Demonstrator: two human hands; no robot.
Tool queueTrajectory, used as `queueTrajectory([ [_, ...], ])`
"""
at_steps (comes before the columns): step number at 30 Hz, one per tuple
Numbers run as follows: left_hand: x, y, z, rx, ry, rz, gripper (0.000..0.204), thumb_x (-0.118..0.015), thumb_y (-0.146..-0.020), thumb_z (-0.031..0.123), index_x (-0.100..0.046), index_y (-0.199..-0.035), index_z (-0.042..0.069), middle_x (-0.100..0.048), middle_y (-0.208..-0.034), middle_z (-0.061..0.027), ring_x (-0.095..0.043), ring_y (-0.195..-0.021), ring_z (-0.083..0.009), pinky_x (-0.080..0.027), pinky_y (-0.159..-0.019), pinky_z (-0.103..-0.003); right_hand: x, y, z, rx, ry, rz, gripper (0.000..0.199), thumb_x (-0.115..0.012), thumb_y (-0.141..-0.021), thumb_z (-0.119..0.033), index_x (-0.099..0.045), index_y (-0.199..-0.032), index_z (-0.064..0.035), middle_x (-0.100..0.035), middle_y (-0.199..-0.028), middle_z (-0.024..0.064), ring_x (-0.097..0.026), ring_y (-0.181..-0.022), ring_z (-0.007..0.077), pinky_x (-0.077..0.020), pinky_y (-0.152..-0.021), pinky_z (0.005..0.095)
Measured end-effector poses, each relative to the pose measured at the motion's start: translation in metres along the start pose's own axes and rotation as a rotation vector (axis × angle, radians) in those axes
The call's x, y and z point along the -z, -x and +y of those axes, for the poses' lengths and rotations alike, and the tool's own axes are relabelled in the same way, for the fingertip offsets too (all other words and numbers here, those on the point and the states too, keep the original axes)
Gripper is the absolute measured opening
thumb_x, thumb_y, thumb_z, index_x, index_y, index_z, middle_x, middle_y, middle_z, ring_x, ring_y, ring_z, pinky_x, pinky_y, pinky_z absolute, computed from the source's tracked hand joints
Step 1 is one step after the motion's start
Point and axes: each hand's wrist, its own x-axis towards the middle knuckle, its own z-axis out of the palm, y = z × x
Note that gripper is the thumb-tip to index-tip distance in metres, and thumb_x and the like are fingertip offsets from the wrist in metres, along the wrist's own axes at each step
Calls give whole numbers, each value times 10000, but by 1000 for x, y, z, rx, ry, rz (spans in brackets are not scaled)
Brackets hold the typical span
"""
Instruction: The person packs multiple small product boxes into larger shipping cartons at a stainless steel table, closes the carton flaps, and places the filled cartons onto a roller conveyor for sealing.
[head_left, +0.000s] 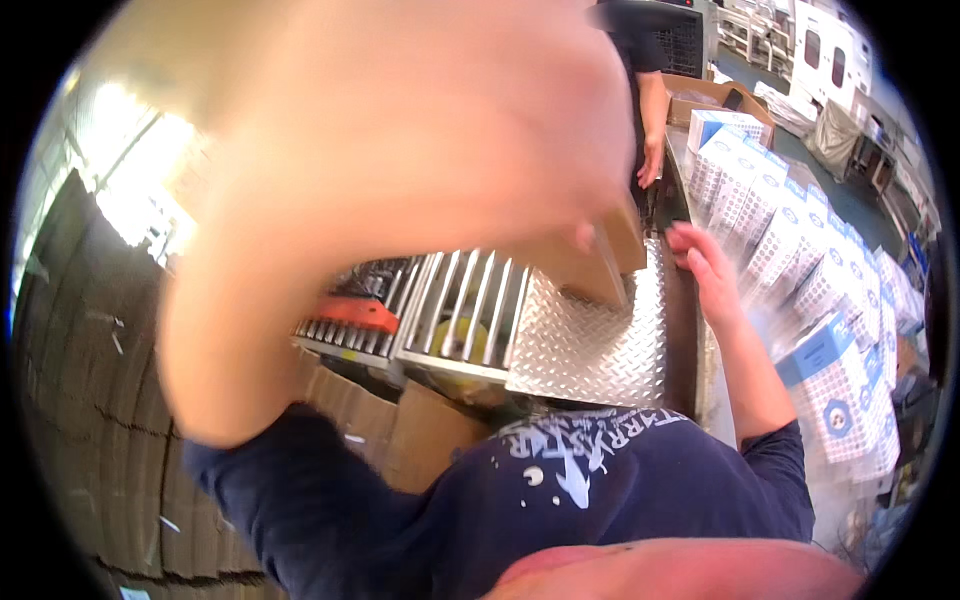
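Observation:
My left arm is raised close in front of the view, and its blurred hand covers much of the upper middle. A fingertip shows beside a brown cardboard box; whether the hand grips it is hidden. That box stands partly tilted on a silver diamond-plate sheet. To the right of the plate, my right hand is held with fingers apart and nothing in it. It hovers by the dark edge of the bench that holds the white packages.
Rows of white-and-blue boxes fill the right side. Rollers with a red-orange part run left of the plate. Flattened cardboard is stacked at the left. Across from me, a co-worker's hand hangs near the box.

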Motion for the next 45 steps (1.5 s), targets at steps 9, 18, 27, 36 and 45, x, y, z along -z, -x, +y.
queueTrajectory([
  [9,-207,13,203,229,800,481,499,-683,-527,571,-461,-519,125,-412,-535,-14,-460,-559,-218,-397,-625,-362,-47,6,-43,-372,-216,-879,810,-623,-832,-216,-136,-1429,34,-274,-1444,149,-263,-1311,176,-223,-1074,316],
  [18,-334,94,189,949,893,-10,276,-597,-792,358,-682,-896,116,-636,-1048,-61,-496,-1131,-229,-219,-1030,-477,19,12,-20,-705,254,-767,697,-670,-788,-267,-358,-1378,-67,-539,-1242,139,-543,-1046,226,-443,-881,318],
  [27,-408,90,97,601,1102,-616,418,-458,-848,392,-583,-1149,130,-600,-1146,-114,-534,-1100,-292,-393,-924,-410,-73,-10,50,461,1702,306,413,-627,-681,-204,-569,-1087,-159,-578,-992,33,-529,-1022,201,-282,-958,508],
  [36,-437,137,15,541,993,-996,422,-523,-882,354,-644,-874,-51,-615,-701,-238,-620,-690,-348,-458,-653,-416,-92,-70,20,535,510,-159,419,-707,-700,-376,-459,-472,-126,-417,-497,-4,-449,-590,222,-311,-819,388],
  [45,-376,133,179,148,1952,-1096,809,-712,-686,538,-447,-1260,34,-559,-1151,-177,-548,-1084,-276,-455,-866,-385,-93,-76,125,122,656,-503,425,-614,-762,-415,-644,-1011,-72,-564,-1155,139,-493,-1104,294,-389,-922,441],
])
